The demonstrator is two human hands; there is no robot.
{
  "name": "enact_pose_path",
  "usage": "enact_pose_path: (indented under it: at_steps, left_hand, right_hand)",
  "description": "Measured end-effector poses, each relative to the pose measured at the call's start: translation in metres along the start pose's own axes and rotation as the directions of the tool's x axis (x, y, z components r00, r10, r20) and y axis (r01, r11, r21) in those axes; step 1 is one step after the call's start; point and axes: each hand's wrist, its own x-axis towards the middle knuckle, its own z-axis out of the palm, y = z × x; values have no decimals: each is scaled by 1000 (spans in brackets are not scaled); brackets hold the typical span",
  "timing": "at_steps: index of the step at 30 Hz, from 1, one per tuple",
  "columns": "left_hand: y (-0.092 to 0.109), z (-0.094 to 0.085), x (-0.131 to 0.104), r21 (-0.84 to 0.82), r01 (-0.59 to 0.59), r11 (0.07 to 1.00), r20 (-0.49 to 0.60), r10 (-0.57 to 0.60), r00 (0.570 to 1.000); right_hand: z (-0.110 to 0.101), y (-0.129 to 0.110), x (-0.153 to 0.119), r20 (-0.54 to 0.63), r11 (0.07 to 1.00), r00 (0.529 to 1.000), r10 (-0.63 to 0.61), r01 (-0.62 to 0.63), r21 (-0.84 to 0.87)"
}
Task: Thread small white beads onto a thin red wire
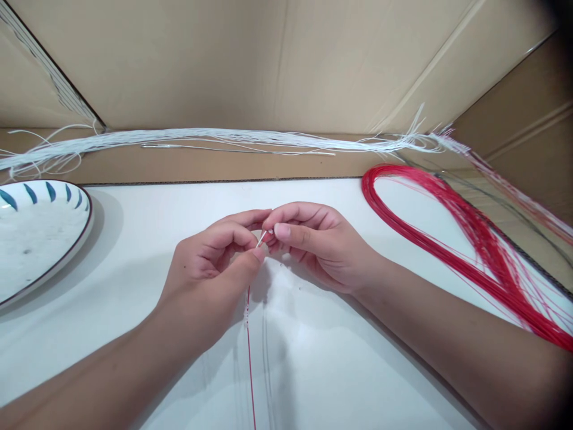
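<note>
My left hand (219, 251) pinches a thin white strand (261, 239) between thumb and index finger, near the middle of the view. From beneath that thumb a red thread (250, 358) hangs down toward the bottom edge, with small clear beads (246, 313) clustered on its upper part. Close beside it, my right hand (313, 239) is closed in a pinch at the strand's upper end; what lies between its fingertips is too small to make out. A few tiny clear beads (282, 264) show just below the right fingers.
A white plate (40, 239) with blue leaf marks stands at the left. A looped bundle of red thread (430, 242) lies at the right. Along the cardboard (224, 170) at the back runs a bundle of white strands (179, 136), with a thin needle-like rod (237, 149) beside it.
</note>
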Motion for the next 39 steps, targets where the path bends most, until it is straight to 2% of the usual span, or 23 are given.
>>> enact_pose_path:
  at_steps: [12,24,39]
  left_hand:
    - [-2,0,-2,143,-84,986,7,84,996]
    - [-4,-3,-1,181,-135,974,38,131,991]
    - [-2,-4,-5,205,-93,974,49,85,995]
  right_hand:
    - [-1,2,0,24,1000,999,-26,25,12]
    - [-1,2,1,26,999,999,-25,25,22]
    - [1,0,-1,-18,1000,1000,1,-1,-9]
